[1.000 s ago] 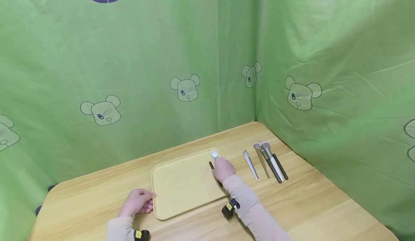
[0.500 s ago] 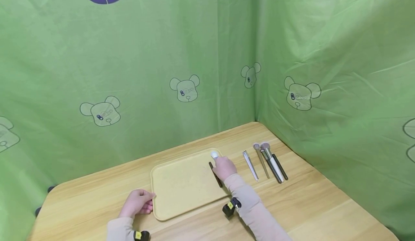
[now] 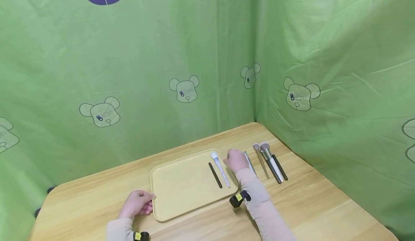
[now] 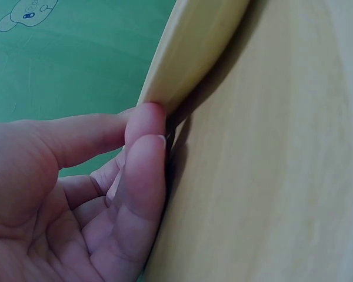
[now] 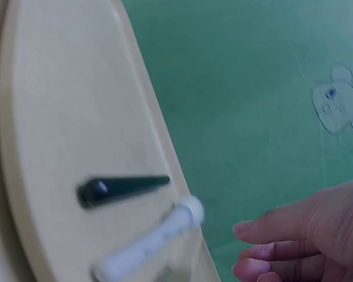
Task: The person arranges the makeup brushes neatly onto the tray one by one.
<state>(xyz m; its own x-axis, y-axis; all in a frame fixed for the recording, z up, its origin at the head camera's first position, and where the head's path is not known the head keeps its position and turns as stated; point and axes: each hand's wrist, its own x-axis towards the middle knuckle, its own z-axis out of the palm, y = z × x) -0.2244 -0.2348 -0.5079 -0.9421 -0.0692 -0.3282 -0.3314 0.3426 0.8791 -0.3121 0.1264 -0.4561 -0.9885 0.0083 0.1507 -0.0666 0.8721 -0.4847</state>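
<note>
A yellow tray (image 3: 181,187) lies on the table, its left rim pinched between the thumb and fingers of my left hand (image 3: 137,202); the left wrist view shows the fingertips (image 4: 146,126) at the rim. Near the tray's right side lie a thin black stick-like tool (image 3: 215,175) and a white makeup brush (image 3: 221,169), side by side. Just past the tray's right rim is my right hand (image 3: 236,160), holding nothing. In the right wrist view its thumb (image 5: 270,228) and fingers stand apart, beside the white brush's head.
Right of my right hand lie thin silvery-white tools (image 3: 249,161), partly hidden by it. Beyond them are a brown-handled brush (image 3: 263,163) and a cluster of brushes (image 3: 273,163) with black and white handles. Green curtains (image 3: 146,71) hang behind and to the right of the wooden table (image 3: 107,176).
My right hand has let go of the white makeup brush, leaving it on the tray, and has moved right past the rim. My left hand stays at the tray's left rim.
</note>
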